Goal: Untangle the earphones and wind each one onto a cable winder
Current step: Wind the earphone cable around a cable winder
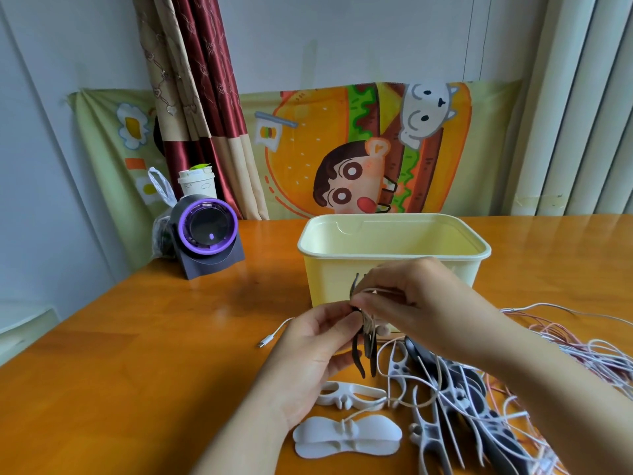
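Observation:
My left hand grips a dark cable winder held upright above the table, in front of the cream bin. Beige earphone cable is wrapped around the winder's middle, with an earbud hanging beside it. My right hand pinches a strand of that cable at the winder's top. Two white winders lie flat below: an open-framed one and a solid one. A tangle of white and pink earphone cables lies at the right, partly under my right forearm.
A cream plastic bin stands just behind my hands. More grey and white winders are heaped at the lower right among cables. A white cable plug lies left of my left hand. A purple-ringed device and a cup stand at the back left.

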`<state>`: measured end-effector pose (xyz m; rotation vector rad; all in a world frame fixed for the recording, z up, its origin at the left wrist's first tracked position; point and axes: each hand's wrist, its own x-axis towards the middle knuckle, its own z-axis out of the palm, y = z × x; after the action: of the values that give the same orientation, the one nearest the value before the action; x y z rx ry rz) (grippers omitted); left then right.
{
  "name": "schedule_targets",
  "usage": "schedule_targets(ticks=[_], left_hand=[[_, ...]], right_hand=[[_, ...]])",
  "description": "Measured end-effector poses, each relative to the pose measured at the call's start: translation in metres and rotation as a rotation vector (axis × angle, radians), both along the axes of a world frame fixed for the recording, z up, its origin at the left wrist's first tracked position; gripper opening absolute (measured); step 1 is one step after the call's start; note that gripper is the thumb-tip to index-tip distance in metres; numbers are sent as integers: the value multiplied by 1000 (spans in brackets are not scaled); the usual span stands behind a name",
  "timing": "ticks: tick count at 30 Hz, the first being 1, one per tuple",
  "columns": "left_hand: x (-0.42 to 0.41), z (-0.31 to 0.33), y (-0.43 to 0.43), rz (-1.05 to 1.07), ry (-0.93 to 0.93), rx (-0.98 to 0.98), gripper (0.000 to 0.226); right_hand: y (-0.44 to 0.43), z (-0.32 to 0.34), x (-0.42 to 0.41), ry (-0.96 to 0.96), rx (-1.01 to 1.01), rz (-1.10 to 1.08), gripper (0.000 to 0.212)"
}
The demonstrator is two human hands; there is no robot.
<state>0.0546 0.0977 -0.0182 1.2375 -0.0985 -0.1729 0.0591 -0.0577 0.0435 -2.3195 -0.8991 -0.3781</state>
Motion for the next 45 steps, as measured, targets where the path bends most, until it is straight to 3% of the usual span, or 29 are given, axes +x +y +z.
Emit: schedule_targets(ticks=[6,11,16,20,26,32,39,41,45], left_hand=[[-1,0,-1,-16,20,-10,32],[-1,-2,-3,-51,28,-24,17],[-1,-1,-3,-55,62,-78,44],[-1,-2,-2,-74,65,-107,41],[-3,-1,-2,-108,35,-127,35],[-5,2,-1,-150,9,-142,31],[-9,3,-1,-250,-65,-165,20],[-9,5,0,-268,-101,-230,37],[-4,5,5,-192,-125,-349,62]], right_hand=[[-4,3,0,31,-5,60,13],[-1,-2,3,12,-5,44,14],[-6,-4,10,13,100,-71,11],[-6,-9,13,24,181,-88,9],[-11,-11,19,151,360,-53,30],[-18,-3,20,263,408,-8,25],[-32,-8,33,444,544,89,42],[-27,-17,35,551,591,123,48],[-5,-32,29,539,496,53,22]])
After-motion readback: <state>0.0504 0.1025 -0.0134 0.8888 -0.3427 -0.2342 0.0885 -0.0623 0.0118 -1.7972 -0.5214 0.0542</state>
